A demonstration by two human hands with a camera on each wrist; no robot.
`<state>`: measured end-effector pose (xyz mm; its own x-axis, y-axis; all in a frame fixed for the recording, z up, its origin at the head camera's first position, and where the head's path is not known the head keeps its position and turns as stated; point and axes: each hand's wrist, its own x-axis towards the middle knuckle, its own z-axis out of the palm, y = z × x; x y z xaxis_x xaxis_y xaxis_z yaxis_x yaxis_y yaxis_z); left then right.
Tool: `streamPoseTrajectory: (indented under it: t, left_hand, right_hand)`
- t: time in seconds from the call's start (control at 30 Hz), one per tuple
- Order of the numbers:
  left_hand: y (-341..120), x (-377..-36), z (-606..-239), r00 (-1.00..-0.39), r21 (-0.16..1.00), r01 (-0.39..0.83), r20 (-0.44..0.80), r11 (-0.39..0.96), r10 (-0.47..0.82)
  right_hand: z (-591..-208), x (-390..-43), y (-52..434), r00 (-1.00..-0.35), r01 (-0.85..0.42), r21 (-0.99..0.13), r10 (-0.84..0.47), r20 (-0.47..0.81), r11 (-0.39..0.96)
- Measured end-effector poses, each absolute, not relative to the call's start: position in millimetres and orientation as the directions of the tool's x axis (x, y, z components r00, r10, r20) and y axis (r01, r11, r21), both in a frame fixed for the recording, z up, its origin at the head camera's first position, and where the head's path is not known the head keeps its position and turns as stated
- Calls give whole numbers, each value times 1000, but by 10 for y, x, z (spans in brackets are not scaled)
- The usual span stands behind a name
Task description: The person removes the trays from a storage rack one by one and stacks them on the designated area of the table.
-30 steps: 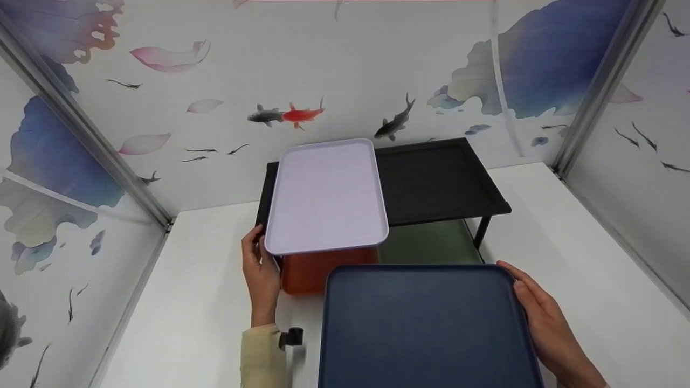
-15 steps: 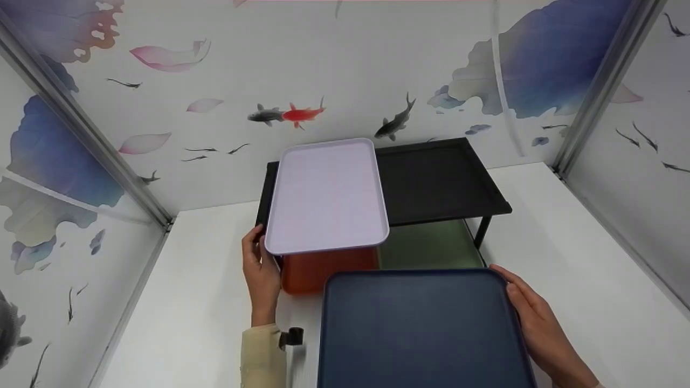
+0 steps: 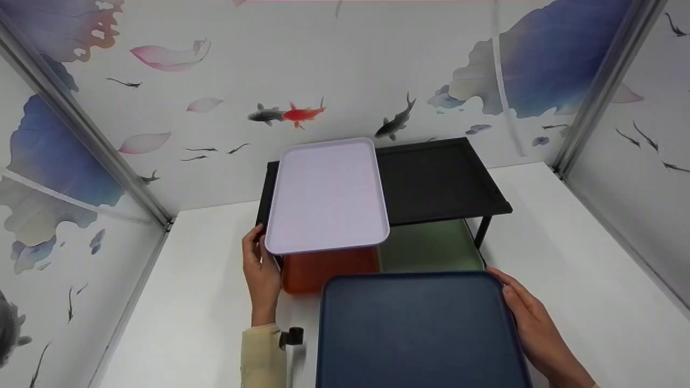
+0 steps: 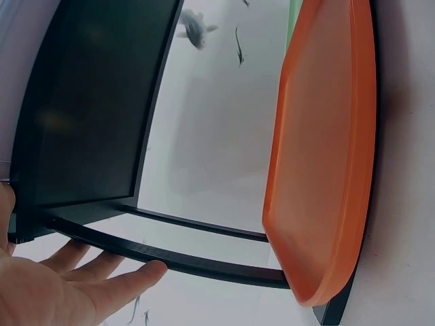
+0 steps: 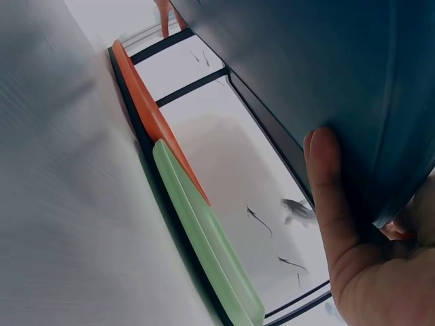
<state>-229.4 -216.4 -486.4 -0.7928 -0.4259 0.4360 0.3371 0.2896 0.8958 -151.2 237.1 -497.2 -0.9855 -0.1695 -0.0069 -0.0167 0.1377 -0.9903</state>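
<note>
My left hand (image 3: 262,275) holds the front left corner of a black two-tier rack (image 3: 436,183), its fingers around the corner and leg in the left wrist view. On the rack's upper tier lies a pale lilac tray (image 3: 328,196), at the left. An orange tray (image 4: 319,149) and a light green tray (image 5: 207,234) sit side by side on the lower tier, partly hidden in the head view. By its right edge, my right hand (image 3: 539,328) grips a dark blue tray (image 3: 418,328) in front of the rack. That tray's near end is out of the head view.
The rack stands on a white table (image 3: 178,302), near a back wall (image 3: 345,64) painted with fish and petals. Side walls rise at left and right, with metal posts (image 3: 609,89) at the corners. Bare black surface shows on the upper tier's right half.
The dark blue tray has shifted slightly left and toward the bottom of the head view, carried by my right hand. My left hand and the rack have stayed put.
</note>
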Motion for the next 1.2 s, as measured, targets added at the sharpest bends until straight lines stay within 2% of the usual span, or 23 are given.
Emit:
streamPoseTrajectory:
  t: [0.33, 1.2]
  left_hand:
    - [-2170, -2301, -4872, -783, 890, 354, 451, 288, -428]
    - [-2167, -2298, -4871, -787, 892, 353, 447, 283, -425]
  right_hand:
    - [-5017, -1520, 2351, -984, 40, -990, -169, -64, 139]
    - [-5106, -1529, 2325, -979, 21, -990, -200, -49, 140]
